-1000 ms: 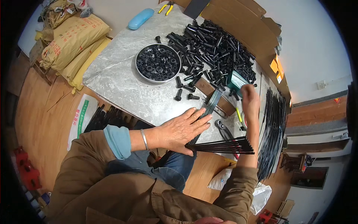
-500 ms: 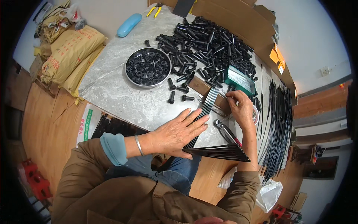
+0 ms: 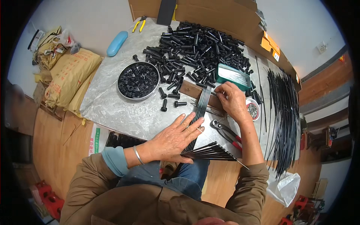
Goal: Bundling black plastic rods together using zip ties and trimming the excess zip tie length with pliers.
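Note:
My left hand [image 3: 170, 138] lies flat, fingers spread, over a row of thin black rods [image 3: 203, 101] resembling umbrella ribs. Their far ends rest side by side across a brown wooden block [image 3: 192, 89]. From under my left hand, more black rods [image 3: 210, 150] fan out to the right, with a thin pale wire [image 3: 243, 165] sticking out past their tips. My right hand [image 3: 233, 103] pinches at the block's right part, beside the rods' far ends; what is between its fingertips is hidden. Pliers with red handles [image 3: 224, 131] lie just below that hand.
Black plastic bolt-shaped parts [image 3: 204, 47] are heaped at the back. A round bowl [image 3: 138, 80] holds small black rings. A green box of pale wires [image 3: 233, 76] and a small tub of metal bits [image 3: 253, 109] stand by my right hand. Long black rods [image 3: 283, 120] lie at right.
The whole view has shifted, so table things sit further left. My hands keep nearly the same places on the work. The fanned rods look more spread, and the pale wire beyond their tips shows more clearly.

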{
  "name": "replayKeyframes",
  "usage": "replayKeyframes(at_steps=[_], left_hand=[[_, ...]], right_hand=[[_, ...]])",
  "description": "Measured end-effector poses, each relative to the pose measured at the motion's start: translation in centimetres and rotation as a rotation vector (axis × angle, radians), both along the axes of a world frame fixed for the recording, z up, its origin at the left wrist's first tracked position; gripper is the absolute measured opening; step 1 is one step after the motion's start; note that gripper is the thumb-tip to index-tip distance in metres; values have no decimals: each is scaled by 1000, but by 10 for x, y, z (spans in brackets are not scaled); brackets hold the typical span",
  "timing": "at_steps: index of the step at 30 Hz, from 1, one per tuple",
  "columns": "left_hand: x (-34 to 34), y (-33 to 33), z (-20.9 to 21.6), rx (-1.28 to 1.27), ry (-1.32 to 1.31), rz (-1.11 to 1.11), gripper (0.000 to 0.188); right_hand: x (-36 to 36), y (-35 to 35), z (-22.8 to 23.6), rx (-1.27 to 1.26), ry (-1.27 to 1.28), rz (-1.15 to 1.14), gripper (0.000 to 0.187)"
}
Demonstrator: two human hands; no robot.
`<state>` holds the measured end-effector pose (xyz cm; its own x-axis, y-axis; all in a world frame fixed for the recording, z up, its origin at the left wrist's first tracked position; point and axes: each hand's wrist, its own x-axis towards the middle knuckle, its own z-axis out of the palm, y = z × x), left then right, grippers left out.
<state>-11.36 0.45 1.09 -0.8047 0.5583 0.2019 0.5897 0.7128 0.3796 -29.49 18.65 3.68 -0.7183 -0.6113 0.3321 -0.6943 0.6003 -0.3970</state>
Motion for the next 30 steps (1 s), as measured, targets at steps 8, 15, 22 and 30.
replayKeyframes(at_steps=[8, 15, 22, 30], left_hand=[[0, 2, 2, 16, 24, 5, 98], [-1, 2, 1, 5, -26, -16, 98], [0, 1, 0, 18, 5, -3, 100], [1, 0, -2, -8, 10, 0, 98]], right_hand=[[-12, -4, 1, 30, -23, 87, 11], [-12, -12, -5, -180, -348, -13, 13], [-8, 9, 13, 135, -271, -120, 15], [-32, -7, 11, -16, -101, -156, 16]])
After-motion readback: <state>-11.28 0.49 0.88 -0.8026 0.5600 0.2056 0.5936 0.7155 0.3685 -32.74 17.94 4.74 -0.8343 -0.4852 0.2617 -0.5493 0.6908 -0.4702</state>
